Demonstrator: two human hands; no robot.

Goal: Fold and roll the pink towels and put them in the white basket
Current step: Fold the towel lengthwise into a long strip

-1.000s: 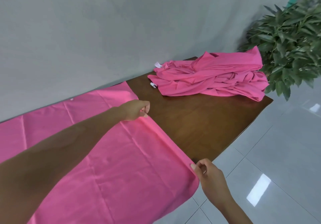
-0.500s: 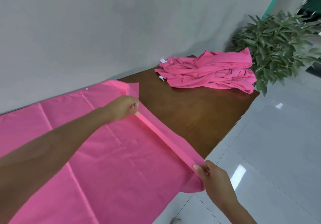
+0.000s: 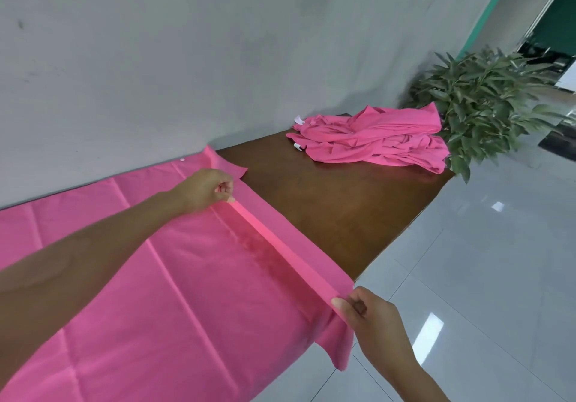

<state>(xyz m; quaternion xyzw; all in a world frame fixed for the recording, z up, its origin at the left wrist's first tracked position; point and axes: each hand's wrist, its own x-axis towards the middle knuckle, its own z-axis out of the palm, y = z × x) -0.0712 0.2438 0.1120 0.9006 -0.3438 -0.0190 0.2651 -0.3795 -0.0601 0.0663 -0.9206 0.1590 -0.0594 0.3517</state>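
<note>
On the brown tabletop (image 3: 336, 214): one pink towel (image 3: 140, 277) spread flat, right edge lifted; left hand (image 3: 204, 190) and right hand (image 3: 371, 320) each pinching that edge; heap of pink towels (image 3: 374, 136) at far end, beside potted plant (image 3: 486, 89)

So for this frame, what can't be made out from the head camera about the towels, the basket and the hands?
- White basket: nowhere in the head view.
- Spread pink towel: cut off by the left and bottom edges, so its full extent is unknown.
- Heap of pink towels: bunched folds hide how many there are.
- Left hand, right hand: both pinch the towel's raised edge; curled fingers hide the fingertips.
- White tags on the heap: too small to read.
</note>
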